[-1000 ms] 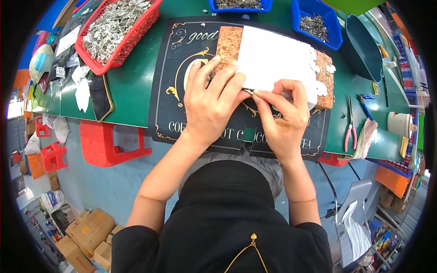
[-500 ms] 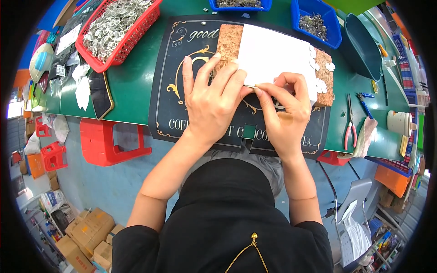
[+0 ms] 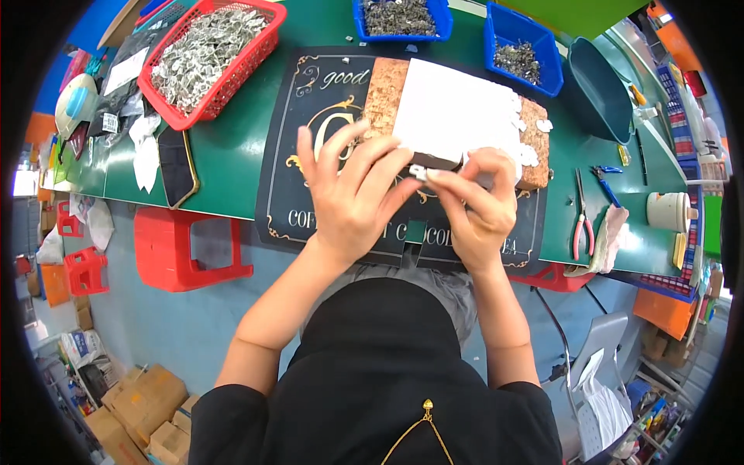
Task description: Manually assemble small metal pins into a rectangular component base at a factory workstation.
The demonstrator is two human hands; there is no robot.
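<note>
Between my hands is a small pale, silvery-white piece (image 3: 418, 172), its finer shape too small to make out. My left hand (image 3: 350, 194) pinches it from one side with thumb and forefinger, the other fingers fanned out. From the other side my right hand (image 3: 482, 203) grips it between thumb and fingertips. Just beyond the fingers lies a cork-like brown block (image 3: 385, 93) with a white sheet (image 3: 453, 108) over its middle. Several small white flat pieces (image 3: 528, 155) sit along the sheet's right edge, and one white piece (image 3: 544, 125) lies farther right on the block.
A dark printed mat (image 3: 283, 186) covers part of the green table (image 3: 232, 155). At the far left stands a red basket (image 3: 180, 120) of small silvery pieces; two blue trays (image 3: 399, 37) (image 3: 549, 77) hold small metal parts. Pink-handled pliers (image 3: 581, 229) and a white cup (image 3: 668, 211) lie right.
The small piece, earlier seen nearly edge-on, now shows more of its face. Both hands sit slightly nearer me relative to the block, and the whole view has shifted a little.
</note>
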